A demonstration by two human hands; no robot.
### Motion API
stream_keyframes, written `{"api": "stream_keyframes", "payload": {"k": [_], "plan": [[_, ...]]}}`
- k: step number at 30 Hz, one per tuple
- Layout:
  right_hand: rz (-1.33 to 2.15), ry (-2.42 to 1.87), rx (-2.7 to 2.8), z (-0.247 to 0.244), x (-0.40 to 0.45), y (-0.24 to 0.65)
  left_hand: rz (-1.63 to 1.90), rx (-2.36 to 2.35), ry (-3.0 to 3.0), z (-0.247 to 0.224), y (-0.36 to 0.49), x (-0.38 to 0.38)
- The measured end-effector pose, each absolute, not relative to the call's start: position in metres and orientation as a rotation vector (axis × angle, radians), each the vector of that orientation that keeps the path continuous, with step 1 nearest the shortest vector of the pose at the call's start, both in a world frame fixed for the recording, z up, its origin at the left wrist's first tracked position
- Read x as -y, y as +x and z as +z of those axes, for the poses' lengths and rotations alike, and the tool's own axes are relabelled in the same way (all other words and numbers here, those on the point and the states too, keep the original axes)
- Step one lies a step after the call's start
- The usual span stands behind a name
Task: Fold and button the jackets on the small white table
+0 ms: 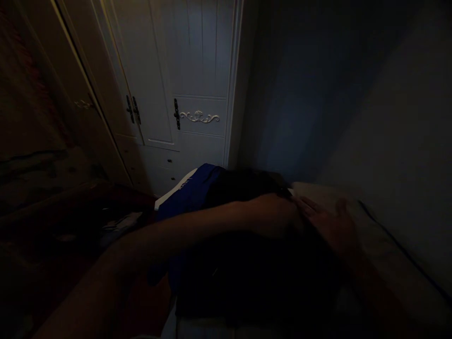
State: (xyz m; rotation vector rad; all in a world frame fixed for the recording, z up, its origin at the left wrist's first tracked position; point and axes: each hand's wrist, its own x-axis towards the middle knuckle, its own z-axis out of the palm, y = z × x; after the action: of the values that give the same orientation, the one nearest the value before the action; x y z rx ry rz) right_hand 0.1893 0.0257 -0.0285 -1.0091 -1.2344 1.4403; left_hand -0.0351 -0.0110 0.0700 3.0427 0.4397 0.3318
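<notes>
A black and blue piece of clothing [254, 273] is spread in front of me, with small pale lettering on its blue part [187, 188]. My left hand [278, 214] reaches across it and rests on the black cloth near its right edge; its fingers are lost in the dark. Close beside it, my right hand [334, 228] lies at the cloth's right edge with fingers stretched out and apart. The two hands nearly meet. Deep shadow hides most folds of the garment.
A pale surface edge [173, 192] shows beyond the blue cloth. Behind stands a white wardrobe [205, 56] with dark handles and carved trim. Pale bedding or cloth [381, 245] lies at right, crossed by a dark blue cord or edging [399, 242]. Unclear items [122, 223] sit low at left.
</notes>
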Motion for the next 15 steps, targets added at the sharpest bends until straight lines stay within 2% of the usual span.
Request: {"api": "stream_keyframes", "payload": {"k": [1, 3, 8, 11, 15], "plan": [[1.511, -1.03, 1.183, -0.029, -0.013, 0.202, 0.117, -0.378, 3.12, 0.05, -0.022, 0.021], [1.662, -1.094, 1.03, -0.044, 0.016, 0.222, -0.067, -0.351, 3.183, 0.008, -0.012, 0.039], [1.752, -1.332, 1.096, -0.111, 0.072, 0.231, -0.029, -0.256, 3.184, -0.076, -0.032, 0.064], [1.616, -1.479, 1.256, -0.144, 0.084, 0.214, -0.016, -0.43, 3.151, -0.096, -0.046, 0.072], [1.629, -1.526, 1.47, -0.158, 0.085, 0.194, 0.144, -0.407, 2.961, -0.086, -0.061, 0.082]]}}
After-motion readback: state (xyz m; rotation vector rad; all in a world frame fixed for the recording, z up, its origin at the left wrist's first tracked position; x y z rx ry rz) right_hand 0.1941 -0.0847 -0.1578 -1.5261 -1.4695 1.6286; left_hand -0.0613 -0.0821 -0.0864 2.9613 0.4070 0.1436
